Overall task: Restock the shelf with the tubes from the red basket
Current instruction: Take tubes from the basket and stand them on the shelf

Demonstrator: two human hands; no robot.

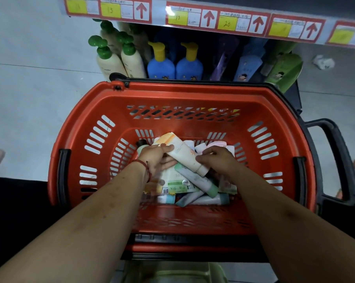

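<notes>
At the far left, on the lower shelf behind the basket, stand cream pump bottles with green tops [119,60]; beside them two blue pump bottles with yellow tops [174,66]; above runs the shelf edge with its strip of red-and-yellow price labels [193,17].

The red slotted plastic basket [91,139] sits just in front of that shelf, and the tubes lie heaped on its floor. The left hand [158,158], a red string bracelet [145,166] at its wrist, has its fingers closed round the upper, crimped end of a white plastic tube with an orange tip [182,152]; this tube lies slanted on top of the pile. Under it lies a grey-green tube with a mint cap [195,178], with more pale tubes below, partly hidden.

The right hand [217,160] rests at the white tube's lower, capped end, its fingers bent narrow against it; whether they truly grip it or merely steady it I cannot tell.

Such a tube is likely light, soft-walled and a little slick; squeezing the middle would dent it, so the stiff cap shoulder or the flat crimp seems the better hold. The loose heap may slide as one is lifted.

At the far right a black basket handle [335,156] juts out.
</notes>
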